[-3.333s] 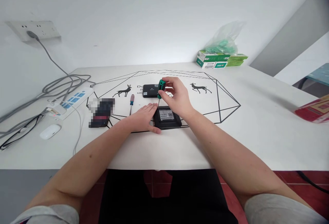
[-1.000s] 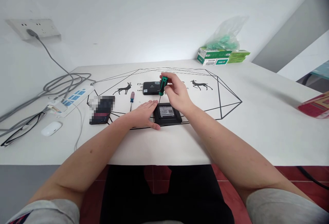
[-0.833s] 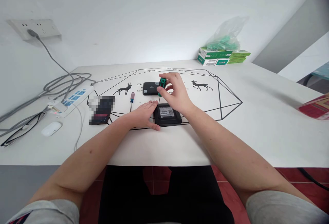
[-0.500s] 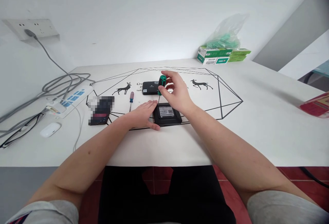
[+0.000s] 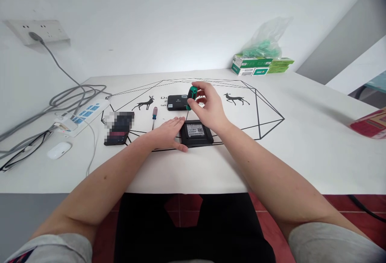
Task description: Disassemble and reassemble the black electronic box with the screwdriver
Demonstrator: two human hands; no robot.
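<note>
A flat black electronic box point(image 5: 197, 139) with a white label on top lies on the table in front of me. My left hand point(image 5: 171, 133) steadies its left side, fingers at the far corner and thumb at the near one. Above the box, my right hand point(image 5: 209, 104) grips a green-and-black screwdriver point(image 5: 192, 93) by its handle. The screwdriver stands nearly upright, its shaft running down to the box's far left corner; the tip is hard to make out. Just behind lies a second black case point(image 5: 176, 103) with small stickers, partly covered by the screwdriver.
A second screwdriver point(image 5: 155, 114) and a partly blurred phone point(image 5: 117, 134) lie left of my hands. Farther left are a power strip point(image 5: 87, 114), grey cables, a white earbud case point(image 5: 59, 150) and glasses point(image 5: 27, 150). Green boxes point(image 5: 256, 62) with a plastic bag stand back right; a red package point(image 5: 369, 124) sits far right.
My right hand and the screwdriver handle have shifted slightly to the right, and the handle leans a little more. My left hand and the black box stay in place.
</note>
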